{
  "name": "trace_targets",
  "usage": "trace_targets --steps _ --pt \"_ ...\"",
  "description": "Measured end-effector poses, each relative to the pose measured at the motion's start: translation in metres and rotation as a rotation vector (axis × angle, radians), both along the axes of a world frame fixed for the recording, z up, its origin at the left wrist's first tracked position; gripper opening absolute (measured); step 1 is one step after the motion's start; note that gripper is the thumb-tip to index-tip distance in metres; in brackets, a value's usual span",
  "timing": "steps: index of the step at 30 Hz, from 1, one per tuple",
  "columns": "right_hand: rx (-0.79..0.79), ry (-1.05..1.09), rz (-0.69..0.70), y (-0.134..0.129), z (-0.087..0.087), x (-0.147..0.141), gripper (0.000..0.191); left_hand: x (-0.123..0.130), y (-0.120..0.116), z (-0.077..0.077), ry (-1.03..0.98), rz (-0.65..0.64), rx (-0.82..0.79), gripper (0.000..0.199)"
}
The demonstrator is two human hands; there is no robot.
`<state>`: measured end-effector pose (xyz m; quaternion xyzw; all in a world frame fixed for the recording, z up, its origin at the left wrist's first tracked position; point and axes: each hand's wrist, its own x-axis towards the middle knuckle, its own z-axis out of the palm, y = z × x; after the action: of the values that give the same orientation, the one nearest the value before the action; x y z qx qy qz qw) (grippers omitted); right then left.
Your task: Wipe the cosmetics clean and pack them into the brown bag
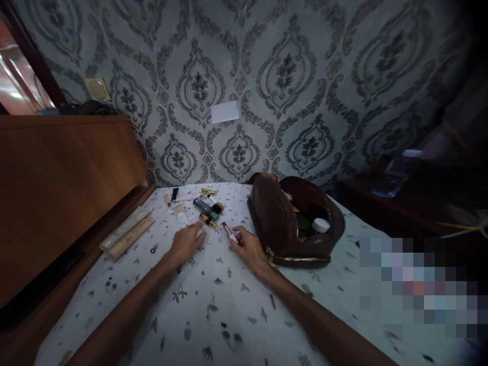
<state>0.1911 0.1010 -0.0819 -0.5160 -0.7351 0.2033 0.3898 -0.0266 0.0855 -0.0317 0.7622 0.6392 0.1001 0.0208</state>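
My right hand (249,250) is closed around a small tube with a dark pink end (230,232), held just above the patterned sheet. To its left, my left hand (187,243) rests near the group of cosmetics; whether its bent fingers hold anything is hard to make out. A black and gold bottle (208,220) lies just beyond its fingertips. Behind are a dark green bottle (204,207), a white-capped tube (180,214), a pink tube (188,197) and a gold vial (209,192). An open brown bag (272,218) stands right of my right hand, with a white-lidded jar (321,225) inside.
Two long flat packages (127,234) lie at the left beside a wooden panel (64,193). A patterned wall (244,66) rises behind. At the right, a clear bottle (396,173) stands on a dark surface; part of the sheet there is pixelated.
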Motion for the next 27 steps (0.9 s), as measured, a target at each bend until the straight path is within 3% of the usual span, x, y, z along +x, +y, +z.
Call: trace_targets --steps 3,6,11,16,27 --pt "0.016 -0.003 0.013 0.001 -0.001 0.000 0.029 0.002 -0.007 0.010 0.027 -0.060 -0.024 0.031" --pt "0.020 -0.007 0.005 0.002 -0.003 0.000 0.030 0.007 0.003 0.021 0.061 -0.064 -0.007 0.034" --pt "-0.002 -0.009 -0.014 0.003 -0.004 -0.001 0.031 0.015 0.057 0.032 0.155 0.005 0.052 0.034" --pt "-0.010 -0.016 -0.011 0.001 -0.003 0.000 0.031 0.016 0.099 0.029 0.247 -0.002 -0.004 0.043" --pt "-0.027 -0.014 -0.024 -0.001 0.000 -0.001 0.029 -0.032 0.107 0.023 0.198 -0.160 -0.045 0.044"
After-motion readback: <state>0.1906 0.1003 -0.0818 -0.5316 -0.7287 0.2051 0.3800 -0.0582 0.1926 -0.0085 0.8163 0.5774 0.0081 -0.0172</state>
